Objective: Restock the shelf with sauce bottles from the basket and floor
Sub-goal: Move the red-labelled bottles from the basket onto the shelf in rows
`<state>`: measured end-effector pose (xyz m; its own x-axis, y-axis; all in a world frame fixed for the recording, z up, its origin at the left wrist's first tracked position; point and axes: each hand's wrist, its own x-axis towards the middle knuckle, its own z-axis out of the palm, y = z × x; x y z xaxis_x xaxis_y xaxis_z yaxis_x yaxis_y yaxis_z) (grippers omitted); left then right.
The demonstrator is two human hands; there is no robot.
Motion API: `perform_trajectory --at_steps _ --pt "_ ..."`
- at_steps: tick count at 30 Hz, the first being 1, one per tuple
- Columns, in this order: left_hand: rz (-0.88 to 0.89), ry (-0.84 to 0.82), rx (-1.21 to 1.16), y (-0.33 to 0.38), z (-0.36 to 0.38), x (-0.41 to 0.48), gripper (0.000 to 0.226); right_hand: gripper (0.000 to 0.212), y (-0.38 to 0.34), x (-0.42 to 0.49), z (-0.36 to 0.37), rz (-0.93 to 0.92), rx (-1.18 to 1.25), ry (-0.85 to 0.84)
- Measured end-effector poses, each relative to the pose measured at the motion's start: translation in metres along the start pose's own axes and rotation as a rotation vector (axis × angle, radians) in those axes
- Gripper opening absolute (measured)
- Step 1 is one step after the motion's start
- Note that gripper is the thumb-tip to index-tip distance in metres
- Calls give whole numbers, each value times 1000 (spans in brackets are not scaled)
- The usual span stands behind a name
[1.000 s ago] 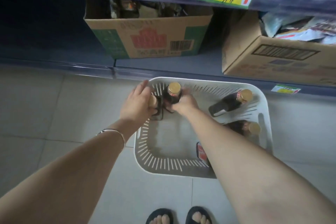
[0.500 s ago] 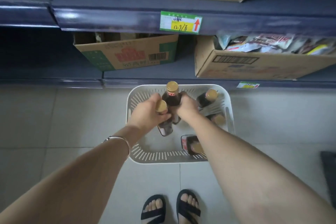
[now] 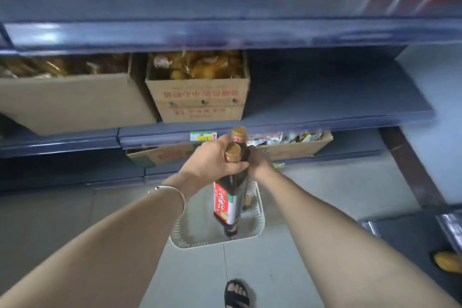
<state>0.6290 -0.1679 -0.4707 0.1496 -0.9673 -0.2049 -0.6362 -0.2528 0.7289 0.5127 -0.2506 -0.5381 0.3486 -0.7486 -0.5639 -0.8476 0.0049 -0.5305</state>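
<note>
While both of my hands are raised in front of the shelving, I hold two dark sauce bottles side by side above the white basket (image 3: 258,222), which sits on the tiled floor (image 3: 62,220) below them. My left hand (image 3: 212,160) has its fingers wrapped around the neck of the nearer bottle (image 3: 228,197), just under its gold cap; this bottle hangs upright and shows a red label with a green patch low down. My right hand (image 3: 260,165) is closed on the neck of the farther bottle (image 3: 238,136), whose gold cap stands a little higher, in front of the edge of the middle shelf (image 3: 325,97). The two bottles touch, and their lower bodies overlap so that I cannot tell them apart down there. A silver bangle (image 3: 172,191) circles my left wrist. On the middle shelf, to the left of the bottles, stand two cardboard boxes (image 3: 200,102) filled with yellowish packets, while the right part of that shelf is bare blue board. Something small and gold lies in the basket beside the bottles, too blurred to name. One sandalled foot (image 3: 236,292) shows at the bottom
</note>
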Motion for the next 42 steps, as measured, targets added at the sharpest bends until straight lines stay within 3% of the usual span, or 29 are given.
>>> perform_trajectory --at_steps 4,7,10,15,21,24,28,33,38,42 --pt "98 34 36 77 -44 -12 43 20 -31 -53 -68 -21 38 129" --pt "205 42 88 123 -74 -31 51 30 -48 -100 -106 -29 83 215" --pt "322 64 119 163 -99 -61 47 32 -64 -151 -132 0 63 298" --pt "498 61 120 226 -131 -127 38 17 -78 -250 -155 17 148 427" --pt "702 24 188 315 -132 -188 38 41 -60 -368 -192 56 267 567" --pt "806 -16 198 361 -112 -211 44 42 -34 -427 -212 64 238 620" --pt "927 -100 153 430 -66 -245 41 16 24 -504 -234 126 281 752" --pt "1084 -238 125 517 17 -310 42 16 113 -616 -247 189 346 930" --pt "1173 -360 77 590 110 -384 41 30 215 -728 -247 321 457 1051" --pt "1218 -441 26 637 176 -435 42 18 289 -799 -246 417 450 1129"
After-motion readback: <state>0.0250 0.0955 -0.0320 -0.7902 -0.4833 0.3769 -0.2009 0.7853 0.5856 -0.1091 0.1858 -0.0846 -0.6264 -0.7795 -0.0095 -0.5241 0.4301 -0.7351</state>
